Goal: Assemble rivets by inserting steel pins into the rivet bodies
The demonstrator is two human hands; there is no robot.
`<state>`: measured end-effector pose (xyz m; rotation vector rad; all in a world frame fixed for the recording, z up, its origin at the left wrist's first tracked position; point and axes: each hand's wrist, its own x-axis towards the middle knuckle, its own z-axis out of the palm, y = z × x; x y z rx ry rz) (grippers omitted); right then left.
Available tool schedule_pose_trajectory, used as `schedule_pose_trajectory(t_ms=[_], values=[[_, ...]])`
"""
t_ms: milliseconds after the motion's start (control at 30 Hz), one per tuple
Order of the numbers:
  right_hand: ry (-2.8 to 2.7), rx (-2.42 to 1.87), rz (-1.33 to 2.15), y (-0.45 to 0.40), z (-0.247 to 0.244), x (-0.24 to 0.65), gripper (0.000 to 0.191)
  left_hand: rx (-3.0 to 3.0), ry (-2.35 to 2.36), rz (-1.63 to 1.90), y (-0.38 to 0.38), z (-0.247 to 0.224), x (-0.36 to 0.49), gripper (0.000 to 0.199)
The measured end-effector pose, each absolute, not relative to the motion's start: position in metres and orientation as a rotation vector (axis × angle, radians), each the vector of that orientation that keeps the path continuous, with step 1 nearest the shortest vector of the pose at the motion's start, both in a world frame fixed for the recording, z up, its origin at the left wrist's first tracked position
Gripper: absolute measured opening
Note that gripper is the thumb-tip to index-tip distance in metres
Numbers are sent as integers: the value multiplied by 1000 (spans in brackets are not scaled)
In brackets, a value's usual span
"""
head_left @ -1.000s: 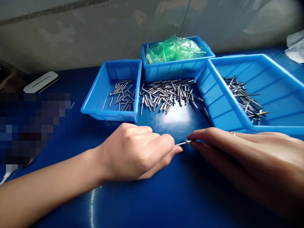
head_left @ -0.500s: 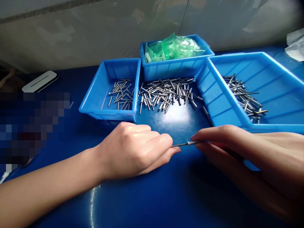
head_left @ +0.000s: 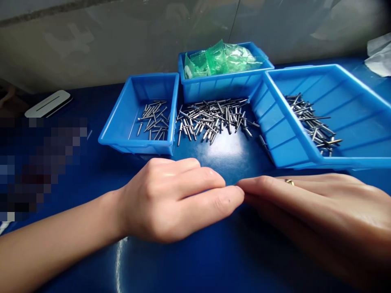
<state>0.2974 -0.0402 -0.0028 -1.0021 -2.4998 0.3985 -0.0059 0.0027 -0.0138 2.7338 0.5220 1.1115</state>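
My left hand (head_left: pixel 171 199) is closed, its thumb and fingers together and pointing right. The fingertips of my right hand (head_left: pixel 317 207), also pinched and with a ring on one finger, meet them above the blue table (head_left: pixel 189 264). The blind rivet that both hands gripped half a second ago is hidden among the touching fingertips. Just beyond the hands lies a loose pile of blind rivets and screws (head_left: pixel 214 118) on the table. A left blue bin (head_left: pixel 117 122) holds screws (head_left: pixel 152 122); a right blue bin (head_left: pixel 277 126) holds blind rivets (head_left: pixel 314 128).
Behind the pile, a third blue bin (head_left: pixel 222 87) contains green and clear plastic packets (head_left: pixel 210 61). A white flat device (head_left: pixel 49 103) rests at the far left. Crumpled white plastic (head_left: pixel 380 57) lies at the far right. A wall (head_left: pixel 122 44) backs the table.
My hands have drawn together, covering the blind rivet that showed between them. The left index finger has come down over the fingertips, and the right hand has turned.
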Motion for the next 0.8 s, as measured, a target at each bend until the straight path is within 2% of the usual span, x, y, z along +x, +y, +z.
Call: schedule_pose_trajectory(t_ms=[100, 300, 433, 533, 633, 800], values=[[-2509, -938, 492, -36, 0, 294, 42, 2703, 517, 1141, 3, -19, -7, 25], [-2473, -937, 604, -42, 2, 292, 40, 2797, 479, 1059, 4, -13, -4, 14], [-2434, -882, 571, -42, -1, 291, 35, 2752, 395, 1081, 3, -12, -1, 14], [-2419, -896, 494, -40, -6, 292, 36, 2762, 368, 1140, 3, -9, -1, 30], [-2422, -985, 392, -44, -11, 300, 26, 2867, 359, 996, 5, -3, -3, 32], [-2438, -1041, 279, -53, -18, 318, 38, 2955, 501, 925, 8, 3, -3, 29]])
